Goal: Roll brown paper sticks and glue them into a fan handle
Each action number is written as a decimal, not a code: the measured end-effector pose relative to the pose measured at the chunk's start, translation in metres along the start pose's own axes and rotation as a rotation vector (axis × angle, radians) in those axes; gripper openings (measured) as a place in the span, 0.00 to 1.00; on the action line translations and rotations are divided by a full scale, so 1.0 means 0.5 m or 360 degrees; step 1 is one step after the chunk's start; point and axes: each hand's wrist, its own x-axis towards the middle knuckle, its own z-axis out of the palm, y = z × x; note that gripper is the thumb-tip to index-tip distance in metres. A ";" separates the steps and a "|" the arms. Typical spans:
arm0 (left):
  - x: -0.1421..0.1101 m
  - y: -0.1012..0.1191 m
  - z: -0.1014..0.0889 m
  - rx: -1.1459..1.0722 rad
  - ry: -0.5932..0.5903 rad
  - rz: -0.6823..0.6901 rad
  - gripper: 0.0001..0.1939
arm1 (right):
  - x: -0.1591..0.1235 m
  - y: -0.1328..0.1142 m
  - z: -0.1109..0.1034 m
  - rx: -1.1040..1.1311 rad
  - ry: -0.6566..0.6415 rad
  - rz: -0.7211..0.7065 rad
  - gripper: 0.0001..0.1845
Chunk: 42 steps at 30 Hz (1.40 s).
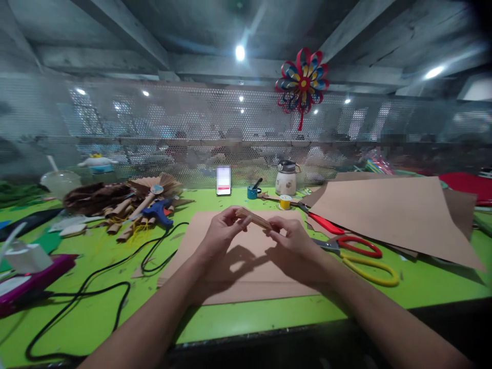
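A narrow, pleated strip of brown paper (257, 219) is held up between both hands, above the table. My left hand (225, 228) pinches its left end between thumb and fingers. At the other end, my right hand (288, 234) grips it the same way. Below them lies a stack of brown kraft paper sheets (238, 292), with the shadows of the hands falling across it. Scissors with one red and one yellow handle (371, 274) rest just right of my right forearm.
Left stand a blue glue gun (159, 211), its black cord (86, 282), paper rolls (125, 234) and a purple power strip (57, 266). Behind are a phone (223, 180), a blue pot (252, 192), a yellow spool (285, 203) and a flask (286, 180). Large paper sheets (392, 215) lie right.
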 end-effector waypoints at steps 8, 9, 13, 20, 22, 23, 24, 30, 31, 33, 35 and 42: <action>0.000 0.007 0.001 0.0226 -0.0111 0.0116 0.13 | 0.011 0.031 -0.023 -0.0132 -0.0016 -0.0048 0.10; -0.001 0.007 0.001 0.0243 -0.0117 0.0113 0.13 | 0.009 0.029 -0.026 -0.0133 -0.0016 -0.0046 0.09; 0.000 0.004 -0.005 0.0290 -0.0130 0.0038 0.12 | 0.004 0.019 -0.036 -0.0107 -0.0042 -0.0039 0.14; -0.006 -0.001 -0.008 0.0193 -0.0381 -0.0265 0.23 | 0.014 0.038 -0.039 -0.0319 0.0033 -0.0118 0.07; -0.022 0.002 0.001 0.0166 -0.0347 -0.0347 0.29 | 0.018 0.049 -0.040 -0.0410 0.0003 -0.0114 0.06; -0.031 0.003 0.006 0.0160 -0.0312 -0.0377 0.32 | 0.019 0.054 -0.041 -0.0444 -0.0026 -0.0108 0.07; -0.040 0.004 0.009 0.0156 -0.0279 -0.0401 0.33 | 0.020 0.059 -0.042 -0.0473 -0.0052 -0.0101 0.07; -0.055 0.004 0.000 0.0245 -0.0463 -0.0270 0.27 | 0.008 0.061 -0.035 -0.0517 -0.0085 -0.0133 0.07; -0.053 0.003 0.000 0.0247 -0.0502 -0.0263 0.22 | 0.001 0.054 -0.031 -0.0483 -0.0037 -0.0147 0.08; -0.050 0.000 0.008 0.0224 -0.0544 -0.0296 0.12 | -0.015 0.032 -0.023 -0.0419 0.0082 -0.0173 0.11; -0.054 -0.005 0.024 0.0092 -0.0553 -0.0396 0.13 | -0.027 0.008 -0.017 -0.0435 0.0113 -0.0239 0.14; -0.069 -0.016 0.045 -0.0397 -0.0648 -0.0883 0.17 | -0.019 -0.031 -0.006 -0.0578 0.0155 -0.0407 0.23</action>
